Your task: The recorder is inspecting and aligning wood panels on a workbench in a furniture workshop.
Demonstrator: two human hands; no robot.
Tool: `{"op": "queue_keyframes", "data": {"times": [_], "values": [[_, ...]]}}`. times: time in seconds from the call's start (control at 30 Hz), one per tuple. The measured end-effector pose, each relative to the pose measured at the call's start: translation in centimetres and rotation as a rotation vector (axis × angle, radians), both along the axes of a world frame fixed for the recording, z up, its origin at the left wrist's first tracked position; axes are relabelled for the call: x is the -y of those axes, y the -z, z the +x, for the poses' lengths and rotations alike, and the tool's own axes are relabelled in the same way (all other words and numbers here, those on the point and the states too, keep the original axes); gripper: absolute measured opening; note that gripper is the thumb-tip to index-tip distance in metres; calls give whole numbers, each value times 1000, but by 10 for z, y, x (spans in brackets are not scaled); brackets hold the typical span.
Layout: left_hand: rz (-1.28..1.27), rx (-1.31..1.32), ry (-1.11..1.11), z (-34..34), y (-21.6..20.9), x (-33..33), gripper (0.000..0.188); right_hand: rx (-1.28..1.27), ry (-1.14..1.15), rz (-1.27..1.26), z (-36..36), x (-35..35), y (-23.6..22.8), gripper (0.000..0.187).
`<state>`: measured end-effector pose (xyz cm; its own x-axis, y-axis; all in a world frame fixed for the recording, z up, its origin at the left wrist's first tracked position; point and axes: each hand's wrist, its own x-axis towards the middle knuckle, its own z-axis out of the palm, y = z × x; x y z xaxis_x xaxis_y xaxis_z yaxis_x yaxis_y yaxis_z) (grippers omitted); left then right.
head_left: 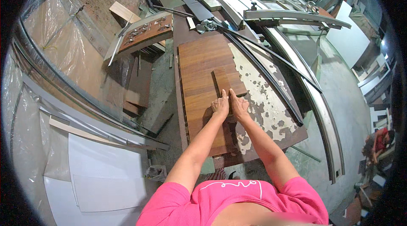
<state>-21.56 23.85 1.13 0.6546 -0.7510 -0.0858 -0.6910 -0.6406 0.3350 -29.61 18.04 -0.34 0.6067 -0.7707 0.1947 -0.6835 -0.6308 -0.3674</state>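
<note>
A narrow wood-grain strip [221,80] lies lengthwise on a larger brown wood-grain panel [197,67]. My left hand [220,106] and my right hand [240,105] are side by side at the strip's near end. Both index fingers point forward along it, while the other fingers look curled at its sides. The near part of the strip is hidden under my hands. Beneath the panel is a worktable [275,143] whose pale surface layer has flaked into brown patches on the right.
Long dark metal bars [271,80] lie along the table's right side, near a curved metal rail [316,99]. A board with small metal parts [146,33] stands far left. White sheets [106,171] lean at near left. Two other people are farther off.
</note>
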Motion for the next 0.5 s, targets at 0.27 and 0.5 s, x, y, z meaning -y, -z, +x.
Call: {"op": "queue_keyframes", "data": {"times": [0.27,0.5], "values": [[-61,-38,14,52,4,51,45,-68,-3,52,49,45,-12,38],[-90,78,-14,129,12,112,44,-80,0,27,135,111,-4,35]]}}
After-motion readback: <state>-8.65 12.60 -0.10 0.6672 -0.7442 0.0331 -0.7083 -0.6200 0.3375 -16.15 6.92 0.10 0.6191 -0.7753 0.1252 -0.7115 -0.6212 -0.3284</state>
